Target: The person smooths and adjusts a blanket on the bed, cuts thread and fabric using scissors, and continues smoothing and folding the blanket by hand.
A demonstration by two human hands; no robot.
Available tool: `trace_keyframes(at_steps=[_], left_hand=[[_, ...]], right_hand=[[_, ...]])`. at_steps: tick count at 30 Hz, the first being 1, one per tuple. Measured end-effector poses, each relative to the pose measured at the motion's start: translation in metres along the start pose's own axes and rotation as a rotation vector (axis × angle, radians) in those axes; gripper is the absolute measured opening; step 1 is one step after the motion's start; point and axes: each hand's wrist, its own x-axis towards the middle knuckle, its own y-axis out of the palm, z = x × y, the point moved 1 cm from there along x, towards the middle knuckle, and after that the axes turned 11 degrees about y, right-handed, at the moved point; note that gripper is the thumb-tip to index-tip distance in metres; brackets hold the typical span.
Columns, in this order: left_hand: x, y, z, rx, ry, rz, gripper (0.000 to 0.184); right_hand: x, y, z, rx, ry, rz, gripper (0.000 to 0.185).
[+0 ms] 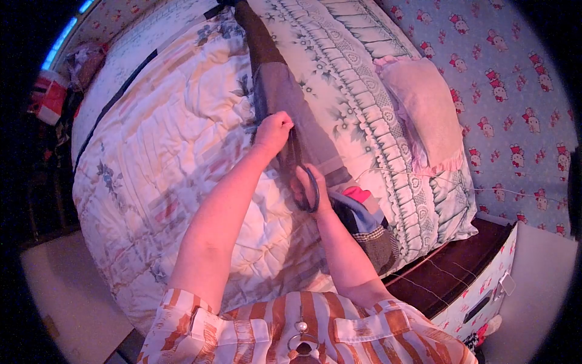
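A long strip of dark grey fabric (303,115) lies lengthwise over the bed, its far part browner than the near part. My left hand (274,133) is closed in a pinch at the fabric's left edge. Just below it, my right hand (315,187) grips a pair of dark-handled scissors (313,193), with the handle loop showing around the fingers. The blades point away toward my left hand and are hard to tell from the dark cloth. Beside my right wrist is a pile of folded cloth pieces (364,221) in blue, red and checked patterns.
A rumpled white quilt (163,151) covers the bed's left side. On the right lie a flowered, ruffled bedspread (345,91) and a pink pillow (421,109). A thin white cable (424,176) crosses toward the patterned wall. A dark-topped cabinet (448,261) stands at front right.
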Motion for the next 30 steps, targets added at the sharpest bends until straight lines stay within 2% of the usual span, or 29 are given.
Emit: trace_keyframes(at_steps=[2, 4, 6, 8, 9, 10, 11, 12, 13, 14, 15, 18, 19, 20, 22, 25, 26, 28, 29, 30], left_hand=[[-0.001, -0.002, 0.005, -0.017, -0.004, -0.013, 0.013], [-0.006, -0.005, 0.006, -0.439, -0.168, -0.040, 0.011], [-0.012, -0.007, 0.006, -0.581, -0.146, -0.092, 0.010], [-0.023, -0.009, 0.000, -0.656, -0.216, -0.126, 0.011], [-0.034, -0.009, 0.007, -0.767, -0.293, -0.144, 0.013], [-0.050, -0.011, 0.009, -0.745, -0.334, -0.173, 0.012], [-0.066, -0.013, 0.011, -0.724, -0.377, -0.201, 0.012], [-0.083, -0.015, 0.010, -0.704, -0.419, -0.230, 0.011], [-0.099, -0.015, 0.022, -0.699, -0.317, -0.192, 0.010], [-0.114, -0.019, 0.013, -0.580, -0.450, -0.161, 0.009], [-0.132, -0.020, 0.009, -0.603, -0.446, -0.155, 0.007], [-0.190, -0.028, 0.012, -0.579, -0.412, -0.063, 0.004], [-0.202, -0.027, 0.015, -0.614, -0.478, -0.080, 0.003], [-0.221, -0.033, 0.008, -0.629, -0.538, -0.118, 0.002], [-0.252, -0.038, 0.011, -0.570, -0.658, -0.115, 0.003], [-0.289, -0.051, 0.010, -0.538, -0.633, -0.022, 0.004], [-0.298, -0.053, 0.008, -0.540, -0.622, -0.019, 0.004], [-0.316, -0.059, 0.001, -0.467, -0.654, -0.026, 0.005], [-0.324, -0.062, -0.002, -0.466, -0.642, -0.018, 0.005], [-0.333, -0.064, -0.004, -0.482, -0.669, -0.034, 0.006]], right_hand=[[-0.001, 0.002, 0.003, -0.070, 0.000, -0.043, 0.017], [0.000, 0.001, 0.001, -0.001, -0.027, -0.005, 0.016], [-0.001, -0.001, 0.005, 0.121, -0.087, 0.040, 0.015], [0.006, -0.005, 0.007, 0.287, 0.063, 0.093, 0.013], [0.004, 0.000, 0.005, 0.349, 0.002, 0.076, 0.014], [-0.002, 0.002, 0.015, 0.294, -0.076, 0.127, 0.014], [-0.012, 0.005, 0.027, 0.391, -0.032, 0.170, 0.019], [-0.019, 0.004, 0.040, 0.121, -0.201, 0.076, 0.022], [-0.022, 0.000, 0.052, 0.056, -0.314, 0.001, 0.022], [-0.031, -0.004, 0.071, 0.077, -0.375, -0.010, 0.025], [-0.040, -0.012, 0.087, 0.112, -0.396, -0.079, 0.026], [-0.046, -0.055, 0.125, -0.201, -0.703, -0.388, 0.032], [-0.049, -0.064, 0.143, -0.293, -0.785, -0.470, 0.033], [-0.068, -0.073, 0.158, -0.265, -0.705, -0.444, 0.036], [-0.106, -0.093, 0.183, -0.483, -0.638, -0.468, 0.039], [-0.157, -0.129, 0.192, -0.643, -0.606, -0.470, 0.045], [-0.192, -0.130, 0.194, -0.604, -0.504, -0.470, 0.048], [-0.240, -0.163, 0.187, -0.694, -0.485, -0.514, 0.050], [-0.260, -0.184, 0.178, -0.639, -0.583, -0.488, 0.048], [-0.293, -0.200, 0.171, -0.569, -0.483, -0.547, 0.046]])
